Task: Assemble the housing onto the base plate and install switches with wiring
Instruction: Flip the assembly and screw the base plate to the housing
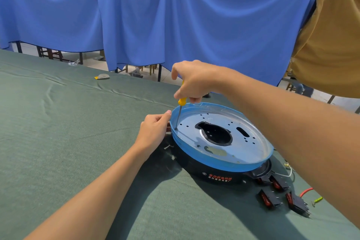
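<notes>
A round metal base plate point(218, 154) with a blue film rim lies on top of the black housing point(212, 175), which carries red and white print. My right hand point(192, 82) grips a yellow-handled screwdriver point(182, 101) held upright. Its tip stands on a screw hole at the plate's left edge. My left hand point(155, 128) holds the left rim of the plate between thumb and curled fingers. Several black rocker switches point(272, 195) with red buttons lie on the cloth to the right of the housing. Red, white and yellow-green wires point(305, 193) lie beside them.
Green cloth point(68, 132) covers the table. A small yellow and grey object point(102, 77) lies far back on it and a clear plastic piece point(73, 62) sits at the far edge. Blue drapes point(155, 15) hang behind, a tan one at right.
</notes>
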A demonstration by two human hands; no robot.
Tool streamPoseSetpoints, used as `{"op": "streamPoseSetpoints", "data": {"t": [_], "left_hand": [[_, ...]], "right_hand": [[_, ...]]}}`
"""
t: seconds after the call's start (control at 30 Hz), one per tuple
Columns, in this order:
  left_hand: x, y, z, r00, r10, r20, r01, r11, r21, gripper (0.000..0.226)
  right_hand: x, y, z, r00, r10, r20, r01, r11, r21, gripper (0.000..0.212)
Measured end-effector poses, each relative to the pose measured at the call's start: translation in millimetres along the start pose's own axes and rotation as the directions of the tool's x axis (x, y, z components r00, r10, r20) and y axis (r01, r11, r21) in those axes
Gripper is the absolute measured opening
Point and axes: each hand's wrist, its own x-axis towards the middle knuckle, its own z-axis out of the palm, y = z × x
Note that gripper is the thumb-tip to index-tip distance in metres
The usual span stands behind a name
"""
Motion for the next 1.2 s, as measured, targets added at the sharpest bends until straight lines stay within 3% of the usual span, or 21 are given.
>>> {"op": "streamPoseSetpoints", "data": {"t": [0.07,0.23,0.3,0.37,0.47,0.5,0.63,0.67,0.77,0.8,0.9,1.03,1.07,1.13,1.2], "left_hand": [[-1,0,0,1.000,0.000,0.006,0.000,1.000,0.010,0.056],[0,-1,0,1.000,0.003,0.002,-0.003,1.000,0.019,0.057],[0,-1,0,1.000,0.005,0.001,-0.005,1.000,0.015,0.056],[-1,0,0,1.000,0.004,0.009,-0.004,1.000,0.014,0.056],[-1,0,0,1.000,0.000,0.008,0.000,1.000,0.021,0.057],[-1,0,0,1.000,0.001,0.004,-0.001,1.000,0.026,0.057],[0,0,1,1.000,-0.006,-0.004,0.006,1.000,0.029,0.057],[-1,1,1,1.000,-0.010,-0.002,0.010,1.000,0.025,0.055],[-1,1,1,1.000,-0.013,-0.002,0.013,1.000,0.018,0.053],[-1,1,1,1.000,-0.015,-0.005,0.015,1.000,0.016,0.053],[0,0,1,1.000,-0.016,-0.009,0.016,1.000,0.010,0.052],[-1,1,1,1.000,-0.012,-0.009,0.012,1.000,-0.002,0.047],[0,1,1,1.000,-0.012,-0.013,0.012,1.000,0.000,0.047],[0,0,1,1.000,-0.013,-0.015,0.013,1.000,0.011,0.049],[0,0,1,1.000,-0.014,-0.007,0.014,1.000,0.009,0.050]], "right_hand": [[-1,0,9,0.989,-0.033,-0.142,0.015,0.992,-0.125,0.024],[1,-4,0,1.000,0.006,0.028,-0.003,0.995,-0.098,0.027],[3,-1,5,0.997,-0.013,-0.074,0.002,0.990,-0.139,0.018],[1,1,8,0.992,0.010,-0.124,-0.033,0.983,-0.182,0.023],[-3,1,-2,0.997,0.050,0.056,-0.049,0.999,-0.006,0.031],[-4,1,-5,0.998,0.032,0.057,-0.034,0.999,0.029,0.031],[-2,1,11,0.983,-0.016,-0.182,-0.014,0.987,-0.162,0.021],[-2,1,11,0.987,0.009,-0.163,-0.038,0.984,-0.175,0.024],[-3,0,1,0.997,0.070,0.029,-0.070,0.998,-0.001,0.030],[-2,0,1,0.998,0.057,0.022,-0.057,0.998,0.013,0.028],[0,1,12,0.985,0.019,-0.173,-0.041,0.991,-0.124,0.022],[-1,-1,1,0.993,0.103,0.051,-0.103,0.995,0.002,0.038],[0,-1,0,0.995,0.085,0.046,-0.085,0.996,-0.005,0.035],[1,0,7,0.994,0.050,-0.099,-0.060,0.993,-0.104,0.023],[0,0,12,0.983,0.048,-0.176,-0.077,0.984,-0.163,0.026]]}}
